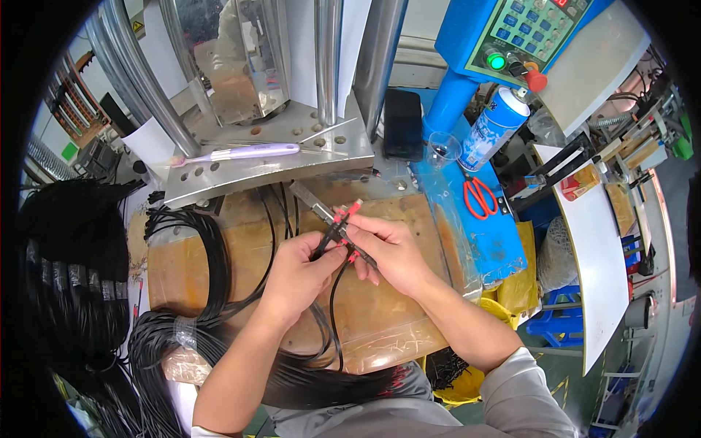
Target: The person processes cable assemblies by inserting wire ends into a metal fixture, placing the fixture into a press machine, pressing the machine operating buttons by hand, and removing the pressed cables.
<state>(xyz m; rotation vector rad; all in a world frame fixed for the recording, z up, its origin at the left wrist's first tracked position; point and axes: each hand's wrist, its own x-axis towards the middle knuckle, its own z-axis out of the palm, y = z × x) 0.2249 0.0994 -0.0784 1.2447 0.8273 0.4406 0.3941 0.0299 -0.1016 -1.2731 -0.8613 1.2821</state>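
Your left hand (303, 266) and right hand (387, 252) both pinch the thin black cables with red plug ends (343, 223), held together above the brown cardboard-covered tabletop (394, 321).

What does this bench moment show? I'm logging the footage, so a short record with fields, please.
left hand: left hand pinches thin black cables with red ends
right hand: right hand holds a narrow grey metal bar fixture carrying those ends
surface: brown cardboard-covered bench top
left of hands: bundled black cable coils
behind: purple-handled toothbrush, red-handled scissors, blue-and-white spray can
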